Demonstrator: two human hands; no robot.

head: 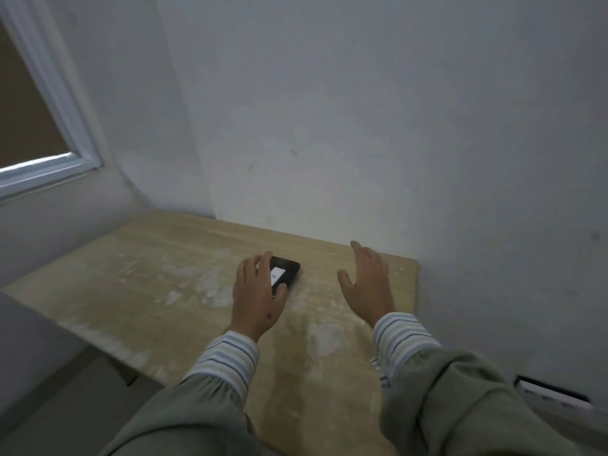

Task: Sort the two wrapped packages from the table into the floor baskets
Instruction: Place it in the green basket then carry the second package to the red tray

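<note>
A small black package (287,272) with a white label lies on the wooden table (164,278), near its far right part. My left hand (258,291) rests over the package's left side, fingers curled round its far edge and thumb at its near edge. My right hand (368,284) hovers above the table to the right of the package, fingers spread, holding nothing. Only this one package shows. No floor basket can be seen for certain.
The table stands in a corner against white walls (362,126). A window (39,126) is at the left. A white object with a dark edge (552,394) sits low at the right, beyond the table's edge. A grey surface (29,350) lies at the near left.
</note>
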